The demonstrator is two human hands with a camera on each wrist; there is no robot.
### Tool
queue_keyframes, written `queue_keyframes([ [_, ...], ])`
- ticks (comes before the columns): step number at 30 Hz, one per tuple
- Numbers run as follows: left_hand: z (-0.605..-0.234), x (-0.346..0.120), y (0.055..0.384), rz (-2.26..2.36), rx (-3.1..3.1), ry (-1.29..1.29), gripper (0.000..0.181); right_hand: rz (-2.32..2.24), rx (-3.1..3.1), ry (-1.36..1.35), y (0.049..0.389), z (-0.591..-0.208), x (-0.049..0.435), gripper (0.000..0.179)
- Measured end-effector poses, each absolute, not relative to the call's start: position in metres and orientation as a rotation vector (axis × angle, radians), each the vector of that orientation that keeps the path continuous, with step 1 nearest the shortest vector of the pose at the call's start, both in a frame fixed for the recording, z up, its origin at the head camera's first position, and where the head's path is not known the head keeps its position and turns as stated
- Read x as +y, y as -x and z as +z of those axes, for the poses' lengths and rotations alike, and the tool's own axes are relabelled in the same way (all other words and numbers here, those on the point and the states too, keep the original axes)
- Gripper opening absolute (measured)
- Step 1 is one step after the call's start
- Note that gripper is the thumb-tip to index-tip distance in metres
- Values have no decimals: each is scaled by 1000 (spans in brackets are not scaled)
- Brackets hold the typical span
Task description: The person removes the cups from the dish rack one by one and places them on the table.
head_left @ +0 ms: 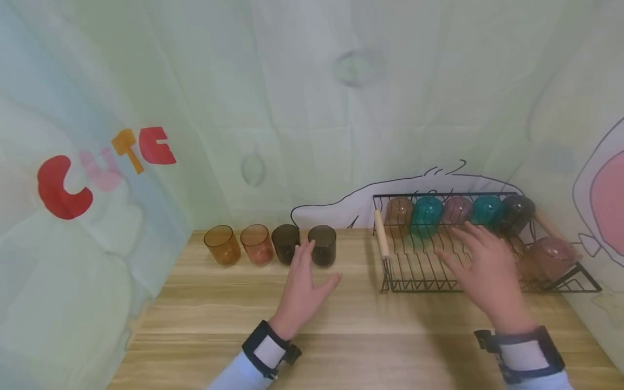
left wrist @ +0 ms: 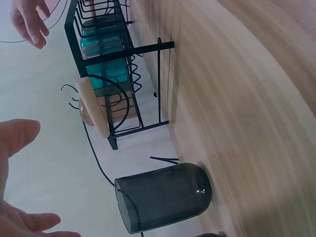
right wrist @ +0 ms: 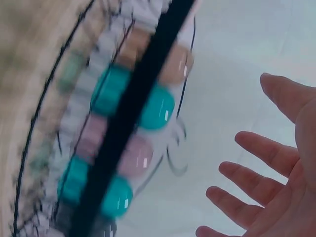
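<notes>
My left hand (head_left: 303, 295) is held with fingers extended and thumb spread, its fingertips overlapping the two dark grey glasses in the head view. The rightmost dark glass (head_left: 323, 246) stands upright on the table; in the left wrist view this glass (left wrist: 165, 197) is apart from the thumb and fingers. Over the right part of a black wire dish rack (head_left: 424, 285) is my right hand (head_left: 492, 276), fingers spread and holding nothing. Along the rack's back sit upside-down glasses: a brown one (head_left: 400, 211), a teal one (head_left: 427, 214), a pink one (head_left: 457, 210), another teal one (head_left: 488, 210) and a dark one (head_left: 518, 212).
An amber glass (head_left: 222, 245), a pink glass (head_left: 257, 245) and another dark glass (head_left: 285, 244) line up left on the wooden table (head_left: 341, 346). A pink glass (head_left: 554, 257) lies at the rack's front right. A wooden handle (head_left: 382, 234) tops the rack's left side. Printed cloth hangs behind.
</notes>
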State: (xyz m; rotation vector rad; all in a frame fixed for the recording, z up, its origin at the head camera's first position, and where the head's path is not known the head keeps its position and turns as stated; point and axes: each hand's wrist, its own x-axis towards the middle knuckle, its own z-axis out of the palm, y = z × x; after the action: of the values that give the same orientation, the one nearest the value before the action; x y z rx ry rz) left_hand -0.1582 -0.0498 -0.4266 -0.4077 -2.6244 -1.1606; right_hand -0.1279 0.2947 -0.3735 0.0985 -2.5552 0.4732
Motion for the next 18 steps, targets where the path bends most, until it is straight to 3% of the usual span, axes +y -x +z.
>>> queue_keyframes([
  [13,-443,-49,147,-994,-2746,529,84,260,-2691,283,116,-379,374,72],
  [18,-447,-47,146,-961,-2810,574,83,271,-2714,362,119,-386,395,59],
])
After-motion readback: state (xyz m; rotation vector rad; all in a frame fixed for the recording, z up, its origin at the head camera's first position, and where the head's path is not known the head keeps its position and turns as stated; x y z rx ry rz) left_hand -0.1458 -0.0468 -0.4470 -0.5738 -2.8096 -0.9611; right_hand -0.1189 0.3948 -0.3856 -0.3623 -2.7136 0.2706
